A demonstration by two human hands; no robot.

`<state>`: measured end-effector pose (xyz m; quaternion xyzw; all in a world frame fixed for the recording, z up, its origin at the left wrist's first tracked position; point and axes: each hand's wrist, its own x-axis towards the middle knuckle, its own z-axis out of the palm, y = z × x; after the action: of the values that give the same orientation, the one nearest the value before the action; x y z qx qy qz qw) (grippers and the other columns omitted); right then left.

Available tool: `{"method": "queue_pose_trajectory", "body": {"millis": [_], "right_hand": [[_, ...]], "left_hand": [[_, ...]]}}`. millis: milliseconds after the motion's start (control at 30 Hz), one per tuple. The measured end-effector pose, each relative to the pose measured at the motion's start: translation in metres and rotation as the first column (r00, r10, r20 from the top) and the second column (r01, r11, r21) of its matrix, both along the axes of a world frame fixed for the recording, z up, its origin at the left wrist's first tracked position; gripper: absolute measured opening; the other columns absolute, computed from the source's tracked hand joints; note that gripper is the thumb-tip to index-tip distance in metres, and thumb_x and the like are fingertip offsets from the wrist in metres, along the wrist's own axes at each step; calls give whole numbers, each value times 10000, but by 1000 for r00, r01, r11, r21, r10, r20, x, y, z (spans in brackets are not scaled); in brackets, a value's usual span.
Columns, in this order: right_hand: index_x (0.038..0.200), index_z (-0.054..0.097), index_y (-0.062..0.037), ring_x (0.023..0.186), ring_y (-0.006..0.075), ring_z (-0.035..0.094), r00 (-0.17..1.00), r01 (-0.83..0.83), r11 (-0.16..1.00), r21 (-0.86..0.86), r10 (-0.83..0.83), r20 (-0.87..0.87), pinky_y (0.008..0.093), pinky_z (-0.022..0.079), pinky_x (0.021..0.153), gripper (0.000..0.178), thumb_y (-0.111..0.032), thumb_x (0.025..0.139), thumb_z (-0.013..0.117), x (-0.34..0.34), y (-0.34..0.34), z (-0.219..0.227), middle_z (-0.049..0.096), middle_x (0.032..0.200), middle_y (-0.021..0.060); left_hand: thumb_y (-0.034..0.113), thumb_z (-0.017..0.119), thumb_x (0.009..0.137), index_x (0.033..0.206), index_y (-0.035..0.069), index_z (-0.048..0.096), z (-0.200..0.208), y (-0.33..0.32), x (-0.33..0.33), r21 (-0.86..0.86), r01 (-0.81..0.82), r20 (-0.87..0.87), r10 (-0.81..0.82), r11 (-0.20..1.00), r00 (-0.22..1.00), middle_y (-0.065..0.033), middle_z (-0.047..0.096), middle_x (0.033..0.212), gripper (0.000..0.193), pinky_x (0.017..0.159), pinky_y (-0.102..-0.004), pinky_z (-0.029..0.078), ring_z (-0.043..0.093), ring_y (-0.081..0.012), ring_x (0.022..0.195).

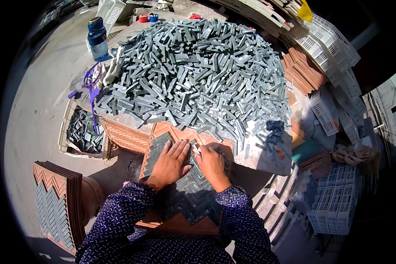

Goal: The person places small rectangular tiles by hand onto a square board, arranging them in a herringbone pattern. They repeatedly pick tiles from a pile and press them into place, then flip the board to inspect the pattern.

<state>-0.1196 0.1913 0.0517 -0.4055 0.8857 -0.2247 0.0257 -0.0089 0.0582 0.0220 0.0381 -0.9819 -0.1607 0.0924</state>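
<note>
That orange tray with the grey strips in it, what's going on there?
A person presses both hands, left hand and right hand, flat on grey stone strips laid in a herringbone pattern in an orange mould tray. A big heap of loose strips lies just beyond. Filled trays are stacked at the person's left.

Grey-green stone strips (193, 75) in a jumbled heap. Terracotta-orange mould tray (171, 132) with zigzag edge, filled in grey herringbone. Same orange-and-grey herringbone on stacked trays (53, 198). Navy sleeves (119, 220) with pale speckles. Blue bottle (97, 38), purple scissors (91, 86), white crates (330, 44).
</note>
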Motion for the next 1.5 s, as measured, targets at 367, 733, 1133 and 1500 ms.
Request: {"method": "queue_pose_trajectory", "body": {"millis": [367,733,1133,1500], "right_hand": [[1011,588,-19,843,416,590,963,-111,986,-123,137,231,456,470,709,298,-71,740,699,-24,-9,3,610,930,207],[977,594,-26,796,377,602,922,-275,933,-232,325,213,413,470,666,256,-72,749,700,-33,1,4,623,867,180],[790,591,-6,780,366,587,972,-147,959,-241,185,144,426,460,668,97,-45,753,672,-22,8,0,606,827,161],[867,626,-8,737,329,611,991,122,939,-321,-101,82,388,475,643,112,-68,778,661,-51,42,-2,623,814,159]], "left_hand": [[442,518,891,1409,-5,330,1,0,-1,1,9,-8,-9,1000,1000,-150,331,1475,710,1141,-460,165,290,-268,1377],[428,532,885,1405,3,340,3,-2,1,28,-1,-6,2,1000,1000,-154,337,1469,699,1138,-459,174,293,-279,1374],[187,631,829,1215,53,566,3,-3,8,41,287,-263,-267,957,927,-92,560,1281,414,1046,-428,374,521,-266,1200],[392,535,892,1280,-31,476,4,12,12,-41,303,-52,-304,952,951,-194,502,1317,577,1114,-450,264,446,-311,1266]]}}
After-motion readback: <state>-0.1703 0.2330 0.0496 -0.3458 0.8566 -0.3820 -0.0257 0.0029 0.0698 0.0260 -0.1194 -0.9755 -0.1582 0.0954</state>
